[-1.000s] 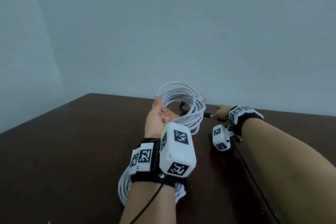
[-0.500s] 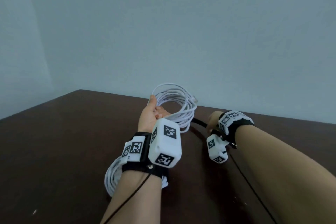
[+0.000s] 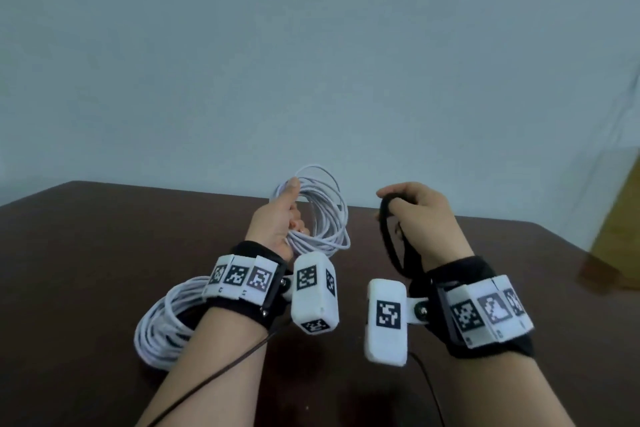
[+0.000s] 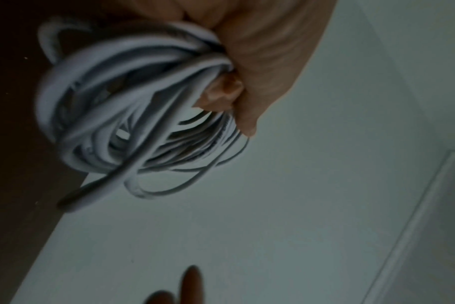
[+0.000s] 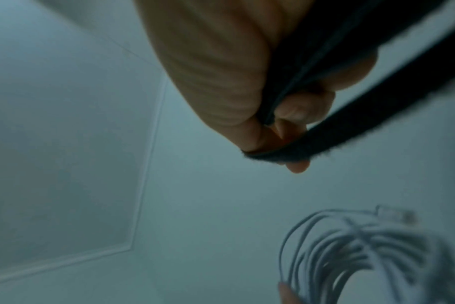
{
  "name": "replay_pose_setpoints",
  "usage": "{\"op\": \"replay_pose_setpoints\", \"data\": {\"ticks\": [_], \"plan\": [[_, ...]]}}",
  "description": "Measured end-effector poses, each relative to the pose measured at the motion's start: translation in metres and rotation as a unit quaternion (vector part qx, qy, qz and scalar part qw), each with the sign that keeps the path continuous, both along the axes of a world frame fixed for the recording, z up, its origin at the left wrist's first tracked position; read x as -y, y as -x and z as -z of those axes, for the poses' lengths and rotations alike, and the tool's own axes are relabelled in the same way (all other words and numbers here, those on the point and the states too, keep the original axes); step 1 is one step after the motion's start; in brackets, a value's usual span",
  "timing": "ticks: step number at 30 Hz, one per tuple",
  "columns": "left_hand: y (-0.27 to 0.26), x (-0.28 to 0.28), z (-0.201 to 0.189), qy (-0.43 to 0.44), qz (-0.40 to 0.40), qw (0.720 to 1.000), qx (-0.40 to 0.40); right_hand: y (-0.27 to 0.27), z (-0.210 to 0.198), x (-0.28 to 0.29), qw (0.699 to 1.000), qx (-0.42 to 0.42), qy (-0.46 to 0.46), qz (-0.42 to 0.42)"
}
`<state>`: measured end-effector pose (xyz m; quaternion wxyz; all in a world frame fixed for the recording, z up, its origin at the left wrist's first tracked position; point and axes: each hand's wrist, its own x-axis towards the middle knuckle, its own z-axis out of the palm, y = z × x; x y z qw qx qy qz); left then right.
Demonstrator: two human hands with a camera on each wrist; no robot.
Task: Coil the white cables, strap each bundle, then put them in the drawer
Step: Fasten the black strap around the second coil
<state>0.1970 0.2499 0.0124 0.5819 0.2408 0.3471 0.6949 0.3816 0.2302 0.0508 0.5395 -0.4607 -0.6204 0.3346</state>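
Note:
My left hand (image 3: 284, 218) grips a coil of white cable (image 3: 322, 215) and holds it upright above the dark table (image 3: 86, 253). The left wrist view shows the fingers (image 4: 221, 90) curled round the coil (image 4: 112, 115). To the right, my right hand (image 3: 415, 208) pinches a black strap (image 3: 389, 239) that loops down toward the wrist; the right wrist view shows the strap (image 5: 351, 127) held between thumb and fingers, with the coil (image 5: 364, 253) below. A second white cable coil (image 3: 162, 326) lies on the table under my left forearm.
A pale wall rises behind the table's far edge. A yellowish wooden piece of furniture (image 3: 620, 218) stands at the right edge of the head view. Thin black wires (image 3: 429, 388) run from the wrist cameras along my arms.
My right hand lifted the black strap off the table and drew back toward me. The left hand kept hold of the coil and raised it slightly.

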Motion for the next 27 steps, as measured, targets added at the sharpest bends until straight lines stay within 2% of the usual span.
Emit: {"op": "replay_pose_setpoints", "data": {"ticks": [3,6,9,11,15,20,22,27], "plan": [[-0.005,-0.001,0.0,-0.024,0.015,0.997,-0.075,0.007,-0.007,0.003,0.996,-0.081,0.008,-0.037],[-0.009,-0.003,0.0,-0.036,0.019,0.992,-0.119,0.016,-0.012,-0.003,0.974,-0.196,0.059,-0.098],[-0.013,-0.004,0.001,-0.036,0.037,0.994,-0.096,0.024,-0.01,-0.006,0.947,-0.279,0.089,-0.134],[-0.016,-0.002,0.0,-0.031,0.046,0.996,-0.072,0.026,-0.007,-0.008,0.944,-0.29,0.094,-0.125],[-0.018,-0.002,-0.001,-0.028,0.048,0.997,-0.06,0.03,-0.001,-0.012,0.961,-0.219,0.106,-0.129],[-0.015,0.001,-0.002,-0.022,0.047,0.994,-0.094,0.036,0.004,-0.015,0.973,-0.148,0.101,-0.145],[-0.012,0.0,0.0,-0.032,0.049,0.991,-0.122,0.036,0.007,-0.017,0.983,-0.084,0.084,-0.139],[-0.018,0.005,0.001,-0.046,0.051,0.988,-0.137,0.03,0.008,-0.019,0.985,0.068,0.063,-0.144]]}}
